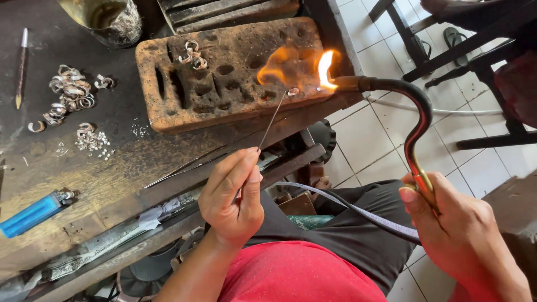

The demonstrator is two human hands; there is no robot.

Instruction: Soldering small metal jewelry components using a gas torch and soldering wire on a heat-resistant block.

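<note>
Left hand pinches a thin wire between thumb and fingertips; the wire's far tip meets a small ring lying on the pitted block near its right end. Whether the tip touches the ring or only hovers beside it cannot be told.

Right hand is closed around the brass handle of a curved torch; the handle's lower part is hidden inside the fist. Flame plays over the ring, blurring that corner of the block.

A hose runs from behind the right hand across the lap; its left end goes behind the left hand.

More rings sit in the block's hollows. A ring pile lies on the bench, details too small to read. Blue lighter at the bench's left edge. A pot is cut off at the top.
</note>
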